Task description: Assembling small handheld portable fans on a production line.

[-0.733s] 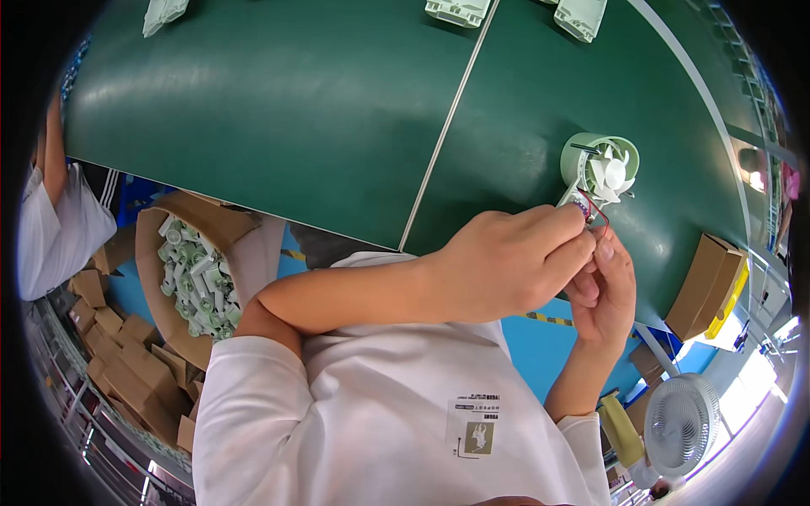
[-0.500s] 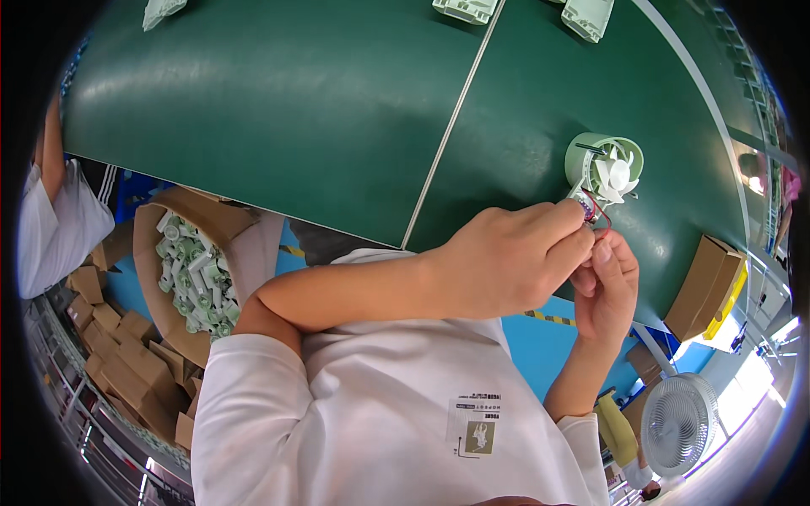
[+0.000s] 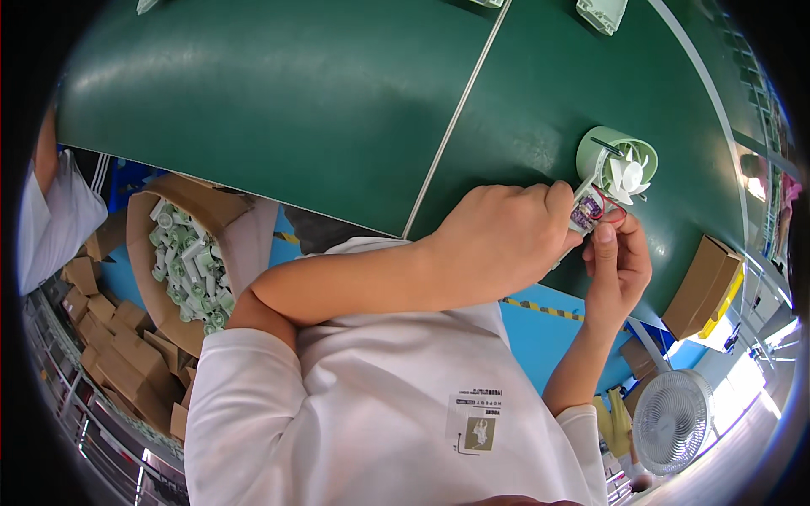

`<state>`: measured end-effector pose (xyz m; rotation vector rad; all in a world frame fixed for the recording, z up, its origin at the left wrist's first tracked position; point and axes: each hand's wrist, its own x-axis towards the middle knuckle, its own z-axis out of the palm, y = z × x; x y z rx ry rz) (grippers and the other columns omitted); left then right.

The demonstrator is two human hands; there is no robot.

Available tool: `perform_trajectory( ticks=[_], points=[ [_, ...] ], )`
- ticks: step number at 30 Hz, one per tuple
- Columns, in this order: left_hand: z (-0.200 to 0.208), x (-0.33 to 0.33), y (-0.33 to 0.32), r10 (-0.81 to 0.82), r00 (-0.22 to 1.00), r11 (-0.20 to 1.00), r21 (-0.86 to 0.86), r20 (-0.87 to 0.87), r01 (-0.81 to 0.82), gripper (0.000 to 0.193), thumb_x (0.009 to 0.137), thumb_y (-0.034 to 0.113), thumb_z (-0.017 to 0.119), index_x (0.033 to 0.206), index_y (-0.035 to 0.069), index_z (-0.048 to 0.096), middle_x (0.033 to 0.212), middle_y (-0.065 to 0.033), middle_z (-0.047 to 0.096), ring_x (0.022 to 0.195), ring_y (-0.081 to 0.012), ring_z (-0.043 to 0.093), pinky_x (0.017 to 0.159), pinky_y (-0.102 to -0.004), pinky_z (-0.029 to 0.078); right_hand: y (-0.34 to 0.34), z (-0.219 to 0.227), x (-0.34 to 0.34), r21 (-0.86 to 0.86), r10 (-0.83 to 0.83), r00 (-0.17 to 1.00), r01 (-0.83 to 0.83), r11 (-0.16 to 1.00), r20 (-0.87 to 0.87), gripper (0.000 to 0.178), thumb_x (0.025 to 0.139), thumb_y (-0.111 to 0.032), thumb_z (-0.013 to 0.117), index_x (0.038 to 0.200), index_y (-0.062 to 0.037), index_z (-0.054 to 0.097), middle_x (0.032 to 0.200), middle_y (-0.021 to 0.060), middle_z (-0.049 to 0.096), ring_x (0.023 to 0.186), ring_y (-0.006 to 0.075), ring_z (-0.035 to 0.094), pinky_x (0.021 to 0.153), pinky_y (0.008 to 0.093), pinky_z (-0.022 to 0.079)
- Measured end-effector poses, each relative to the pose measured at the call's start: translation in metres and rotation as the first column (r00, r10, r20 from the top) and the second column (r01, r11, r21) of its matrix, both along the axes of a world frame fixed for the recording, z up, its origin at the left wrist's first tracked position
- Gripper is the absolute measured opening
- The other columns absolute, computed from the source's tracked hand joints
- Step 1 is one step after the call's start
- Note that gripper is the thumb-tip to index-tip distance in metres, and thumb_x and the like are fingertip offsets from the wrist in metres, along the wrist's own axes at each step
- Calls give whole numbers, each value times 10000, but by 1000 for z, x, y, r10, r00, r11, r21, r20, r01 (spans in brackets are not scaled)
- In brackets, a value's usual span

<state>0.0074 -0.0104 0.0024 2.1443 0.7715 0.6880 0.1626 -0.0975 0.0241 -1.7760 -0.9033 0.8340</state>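
Note:
A pale green handheld fan body [image 3: 588,145] has a round shell with white blades [image 3: 626,175] showing inside. Below the shell, its narrow handle part carries a purple circuit board [image 3: 584,211]. My left hand [image 3: 506,244] is closed around that handle part, with the back of the hand toward me. From the board a red wire [image 3: 609,205] loops over to my right hand [image 3: 620,257], whose thumb and forefinger pinch it. The wire's end is hidden in those fingers. A small dark rod [image 3: 606,147] crosses the shell's rim.
The green tabletop [image 3: 278,110] has a pale seam. A pale green casing [image 3: 602,13] lies at its far side. Left below stands a carton [image 3: 145,253] full of green and white parts [image 3: 190,266]. At right are a cardboard box [image 3: 702,287] and a standing fan [image 3: 672,422]. Another person's arm [image 3: 46,152] shows far left.
The fan body has shifted slightly right, and more of the circuit board shows. My left fingers have moved back from the board. My right hand still pinches the red wire.

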Motion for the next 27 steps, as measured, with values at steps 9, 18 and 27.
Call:
perform_trajectory(
  ticks=[9, 18, 27],
  points=[
    [-3, 1, -1, 21, 1000, 997, 72, -7, -21, 322, 813, 253, 737, 793, 38, 499, 613, -81, 574, 516, -230, 610, 449, -319, 494, 4, -1, -12, 37, 59, 749, -110, 993, 660, 59, 945, -86, 622, 949, -29, 606, 777, -15, 557, 628, 29, 486, 516, 161, 355],
    [-4, 1, 0, -14, 999, 998, 58, -37, 16, 324, 841, 280, 712, 849, 23, 514, 639, -95, 584, 535, -251, 610, 471, -333, 499, 12, 18, -1, -260, -124, 985, 88, 962, -123, 164, 906, -147, 698, 855, -59, 569, 650, -44, 541, 505, 27, 472, 417, 171, 303],
    [27, -20, -9, 38, 963, 998, 42, 267, -51, 438, 701, 262, 837, 1063, 80, 670, 772, -34, 586, 583, -162, 566, 464, -263, 459, -34, 20, -2, -116, -128, 170, 81, 990, -977, 471, 1002, -514, 439, 823, -84, 504, 575, -54, 414, 433, 4, 363, 334, 173, 226]
  ],
)
